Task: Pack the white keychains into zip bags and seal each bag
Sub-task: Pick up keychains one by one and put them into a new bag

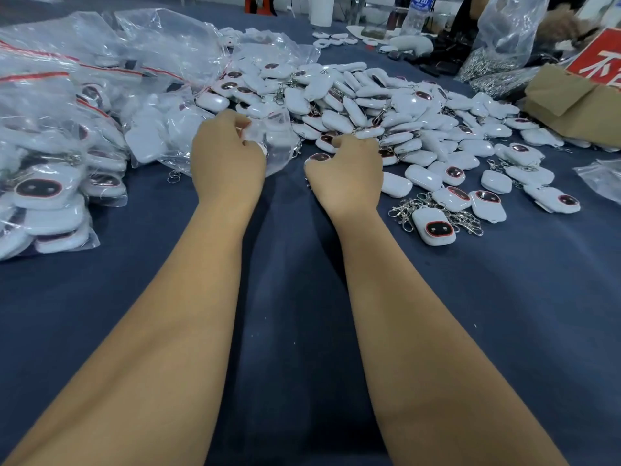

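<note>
A big heap of white keychains (379,99) with dark oval faces and metal clasps covers the middle and right of the dark blue table (295,264). My left hand (228,156) grips the edge of a clear zip bag (275,142) that lies at the near edge of the heap and holds some keychains. My right hand (346,173) is curled around white keychains (321,158) at the front of the heap; its fingers are hidden from me.
Filled zip bags with red seal strips (57,156) are stacked at the left. A cardboard box (571,99) with a red sign, a bag of metal clasps (494,58) and a water bottle (416,15) stand at the back right. An empty clear bag (601,176) lies at the right edge.
</note>
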Demonstrator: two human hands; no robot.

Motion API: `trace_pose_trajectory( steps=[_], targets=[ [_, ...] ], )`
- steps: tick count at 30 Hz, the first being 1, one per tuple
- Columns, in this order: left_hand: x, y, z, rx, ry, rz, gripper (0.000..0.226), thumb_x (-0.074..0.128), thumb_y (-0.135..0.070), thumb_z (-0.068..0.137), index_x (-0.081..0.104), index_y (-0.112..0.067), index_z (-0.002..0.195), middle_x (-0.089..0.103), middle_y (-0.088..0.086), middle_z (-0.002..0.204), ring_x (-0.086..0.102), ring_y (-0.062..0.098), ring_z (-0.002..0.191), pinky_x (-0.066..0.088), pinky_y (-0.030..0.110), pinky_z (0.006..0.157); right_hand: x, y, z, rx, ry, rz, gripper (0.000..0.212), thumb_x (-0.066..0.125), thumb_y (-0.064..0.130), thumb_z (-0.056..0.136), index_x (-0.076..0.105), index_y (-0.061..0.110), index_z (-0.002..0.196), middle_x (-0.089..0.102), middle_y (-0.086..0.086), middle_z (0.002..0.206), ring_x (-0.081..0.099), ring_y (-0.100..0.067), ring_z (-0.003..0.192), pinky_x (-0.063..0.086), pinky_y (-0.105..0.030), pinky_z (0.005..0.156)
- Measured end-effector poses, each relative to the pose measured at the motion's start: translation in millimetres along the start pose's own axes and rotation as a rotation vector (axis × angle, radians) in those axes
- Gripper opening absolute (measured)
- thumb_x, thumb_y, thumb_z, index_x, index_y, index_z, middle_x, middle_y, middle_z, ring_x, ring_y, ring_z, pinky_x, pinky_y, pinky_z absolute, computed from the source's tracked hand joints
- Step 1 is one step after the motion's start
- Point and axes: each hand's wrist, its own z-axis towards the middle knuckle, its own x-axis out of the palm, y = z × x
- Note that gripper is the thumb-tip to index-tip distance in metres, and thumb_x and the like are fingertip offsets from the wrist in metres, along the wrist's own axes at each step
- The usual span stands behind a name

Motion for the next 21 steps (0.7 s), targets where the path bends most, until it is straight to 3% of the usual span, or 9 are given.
trace_pose_trajectory(
  steps=[2,5,8,9,11,14,17,19,21],
  targets=[
    [0,-1,-1,0.021,-0.011,-0.009,0.039,0.048,-0.006,0.086,0.066,-0.015,0.120,0.068,0.005,0.112,0.059,0.023,0.106,0.037,0.023,0.076,0,0,-1,0.035,-0.036,-0.115,0.012,0.055,0.028,0.086,0.052,0.016,0.088,0.055,-0.008,0.119,0.047,-0.030,0.114,0.038,-0.036,0.094],
    [1,-6,-4,0.093,-0.026,0.041,0.035,0.048,-0.011,0.089,0.066,-0.023,0.117,0.069,-0.004,0.108,0.057,0.022,0.105,0.037,0.025,0.076,1,-1,1,0.054,-0.005,-0.195,0.014,0.052,0.031,0.091,0.055,0.018,0.094,0.058,-0.007,0.121,0.043,-0.031,0.119,0.032,-0.037,0.094],
    [3,-11,-9,0.095,0.052,-0.032,0.026,0.047,-0.010,0.083,0.060,-0.025,0.101,0.061,-0.010,0.086,0.052,0.016,0.078,0.036,0.030,0.064,1,-1,1,0.027,-0.003,-0.143,0.028,0.055,0.019,0.085,0.054,0.018,0.113,0.058,-0.002,0.105,0.043,-0.029,0.116,0.028,-0.036,0.089],
    [3,-12,-10,0.077,0.082,-0.090,0.025,0.045,-0.008,0.080,0.057,-0.024,0.094,0.057,-0.009,0.078,0.049,0.014,0.070,0.038,0.030,0.060,1,-1,1,0.011,-0.020,-0.106,0.027,0.054,0.014,0.084,0.052,0.017,0.111,0.055,0.000,0.094,0.045,-0.029,0.112,0.031,-0.035,0.088],
    [2,-14,-12,0.064,0.116,-0.204,0.022,0.040,-0.003,0.075,0.051,-0.020,0.083,0.048,-0.008,0.065,0.042,0.006,0.054,0.037,0.019,0.049,1,-2,1,-0.007,-0.047,-0.001,0.024,0.051,0.007,0.084,0.050,0.015,0.107,0.054,0.000,0.088,0.051,-0.027,0.099,0.039,-0.034,0.077],
    [3,-17,-11,0.034,0.166,-0.297,0.025,0.040,-0.001,0.076,0.051,-0.022,0.068,0.047,-0.010,0.058,0.041,0.003,0.041,0.031,0.012,0.041,1,-1,3,-0.018,-0.089,0.168,0.017,0.052,0.007,0.088,0.049,0.016,0.103,0.056,0.005,0.086,0.051,-0.018,0.078,0.030,-0.029,0.060],
    [8,-15,-9,-0.016,0.268,-0.274,0.035,0.043,-0.001,0.074,0.063,-0.027,0.060,0.054,-0.008,0.057,0.042,0.003,0.043,0.036,0.018,0.045,2,3,3,-0.014,-0.175,0.423,0.015,0.059,0.010,0.089,0.048,0.018,0.097,0.051,0.014,0.074,0.049,0.000,0.063,0.037,-0.018,0.059],
    [10,-13,-9,-0.020,0.300,-0.198,0.034,0.048,-0.005,0.078,0.067,-0.031,0.065,0.061,-0.012,0.063,0.048,0.001,0.054,0.038,0.020,0.053,3,6,1,0.003,-0.221,0.581,0.019,0.062,0.008,0.087,0.050,0.019,0.096,0.054,0.016,0.075,0.051,0.007,0.061,0.040,-0.008,0.062],
    [12,-12,-10,-0.003,0.311,-0.134,0.032,0.049,-0.008,0.081,0.071,-0.031,0.077,0.065,-0.013,0.073,0.055,0.006,0.068,0.041,0.023,0.062,2,9,1,0.019,-0.238,0.677,0.021,0.062,0.006,0.085,0.052,0.021,0.096,0.057,0.016,0.077,0.054,0.010,0.063,0.041,-0.005,0.064]
  ],
)
